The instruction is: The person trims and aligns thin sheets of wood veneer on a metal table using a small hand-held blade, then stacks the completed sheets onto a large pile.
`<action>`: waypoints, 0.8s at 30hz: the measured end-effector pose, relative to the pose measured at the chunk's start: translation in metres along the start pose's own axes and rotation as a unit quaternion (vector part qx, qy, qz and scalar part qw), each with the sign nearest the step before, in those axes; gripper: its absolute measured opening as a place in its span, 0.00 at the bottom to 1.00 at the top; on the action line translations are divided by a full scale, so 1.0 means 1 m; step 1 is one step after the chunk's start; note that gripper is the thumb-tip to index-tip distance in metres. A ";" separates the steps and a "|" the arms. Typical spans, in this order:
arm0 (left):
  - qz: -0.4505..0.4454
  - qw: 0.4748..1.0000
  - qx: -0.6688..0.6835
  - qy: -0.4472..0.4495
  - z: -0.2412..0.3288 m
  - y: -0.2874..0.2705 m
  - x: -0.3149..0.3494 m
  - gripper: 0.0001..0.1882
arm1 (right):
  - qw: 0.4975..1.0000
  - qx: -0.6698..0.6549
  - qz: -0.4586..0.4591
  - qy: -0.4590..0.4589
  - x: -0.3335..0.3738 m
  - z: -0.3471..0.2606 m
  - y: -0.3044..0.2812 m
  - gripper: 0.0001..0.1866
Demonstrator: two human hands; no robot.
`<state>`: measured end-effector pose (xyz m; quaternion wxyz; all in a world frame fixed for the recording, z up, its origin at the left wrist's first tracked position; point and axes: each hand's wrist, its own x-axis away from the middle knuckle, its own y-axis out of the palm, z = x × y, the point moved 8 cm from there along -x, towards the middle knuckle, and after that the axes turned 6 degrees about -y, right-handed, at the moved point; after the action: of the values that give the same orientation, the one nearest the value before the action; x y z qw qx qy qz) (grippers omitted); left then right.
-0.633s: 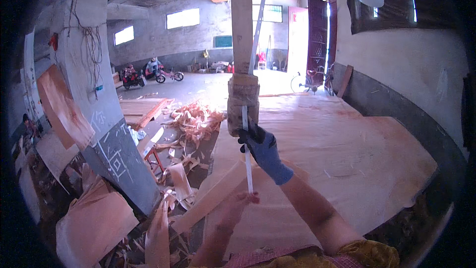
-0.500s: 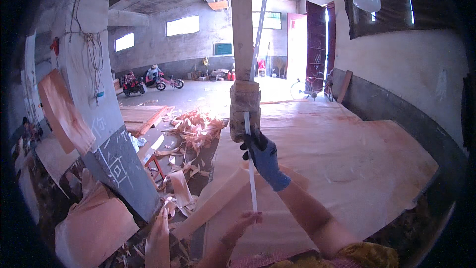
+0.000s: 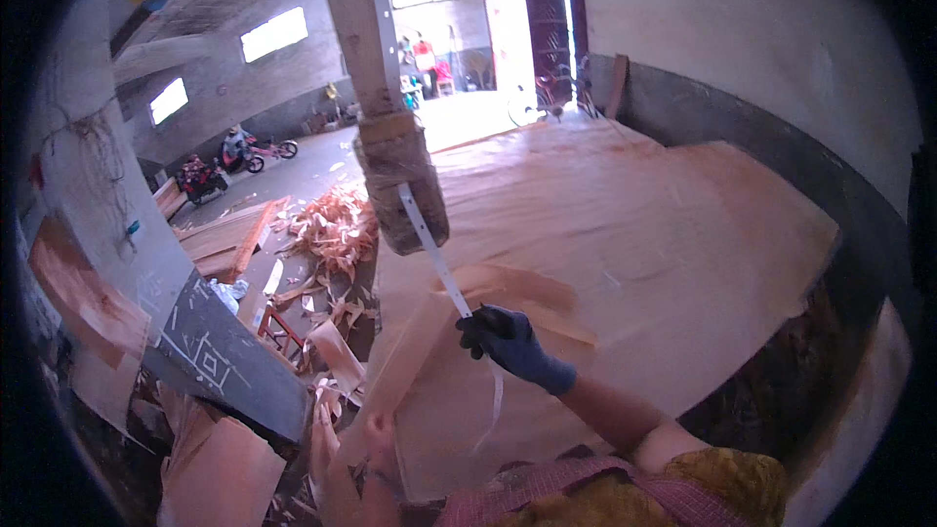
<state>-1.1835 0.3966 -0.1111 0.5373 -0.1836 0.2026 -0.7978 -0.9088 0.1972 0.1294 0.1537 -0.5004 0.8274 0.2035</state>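
My bare left hand (image 3: 379, 429) is down low, too blurry to tell if it's gripping anything. Next over, the white strip (image 3: 436, 256) runs straight from the wrapped block (image 3: 386, 171) into my gloved right hand (image 3: 503, 340), fingers closed around it, probably for tension. Wood sheets (image 3: 673, 254) lie flat rightward, likely for easy stacking.

Two-tone walls (image 3: 722, 68), bright windows (image 3: 274, 35) in bk, glaring doorway (image 3: 509, 34), grey flr (image 3: 314, 160), pillar (image 3: 252, 371) on L
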 end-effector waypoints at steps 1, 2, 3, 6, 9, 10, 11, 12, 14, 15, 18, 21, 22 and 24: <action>-0.029 0.993 0.103 0.056 0.025 -0.001 -0.012 0.21 | 0.999 0.017 -0.027 0.010 0.005 0.001 0.008 0.10; -0.076 0.970 0.203 0.106 0.050 0.003 -0.025 0.26 | 0.999 -0.011 -0.040 0.002 0.010 0.003 0.013 0.09; -0.142 0.946 0.245 0.159 0.142 0.027 0.014 0.28 | 0.999 -0.013 -0.030 0.004 0.022 0.008 -0.002 0.09; -0.278 0.845 0.378 0.257 0.298 0.058 0.086 0.29 | 0.996 0.060 -0.058 0.021 0.043 0.009 -0.018 0.08; -0.369 0.792 0.419 0.248 0.336 0.089 0.096 0.29 | 0.955 0.272 -0.070 -0.093 0.046 -0.025 -0.018 0.10; -0.331 0.807 0.444 0.203 0.335 0.095 0.090 0.29 | 0.897 0.396 -0.047 -0.191 0.049 -0.045 -0.018 0.11; -0.291 0.820 0.467 0.157 0.333 0.101 0.084 0.30 | 0.812 0.511 -0.026 -0.280 0.056 -0.062 -0.016 0.13; -0.248 0.832 0.484 0.109 0.329 0.104 0.081 0.30 | 0.831 0.476 0.003 -0.288 0.061 -0.070 -0.023 0.13; -0.231 0.820 0.517 0.087 0.357 0.108 0.103 0.28 | 0.863 0.401 0.062 -0.303 0.070 -0.083 -0.043 0.12; -0.246 0.776 0.577 0.061 0.385 0.117 0.130 0.27 | 0.871 0.378 0.089 -0.301 0.075 -0.085 -0.061 0.10; -0.285 0.773 0.545 0.156 0.418 0.131 0.173 0.28 | 0.908 0.307 0.044 -0.283 0.073 -0.092 -0.091 0.08; -0.317 0.811 0.421 0.253 0.414 0.146 0.169 0.29 | 0.899 0.326 -0.012 -0.293 0.080 -0.101 -0.108 0.07; -0.326 0.805 0.438 0.232 0.421 0.157 0.178 0.28 | 0.893 0.349 -0.032 -0.284 0.086 -0.106 -0.117 0.08; -0.314 0.784 0.491 0.214 0.446 0.190 0.201 0.26 | 0.959 0.212 0.009 -0.188 0.110 -0.115 -0.163 0.07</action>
<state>-0.8781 0.0881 0.1846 0.2172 0.2272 -0.1759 -0.9329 -0.8193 -0.0116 0.1492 0.4074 -0.4012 0.8123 0.1151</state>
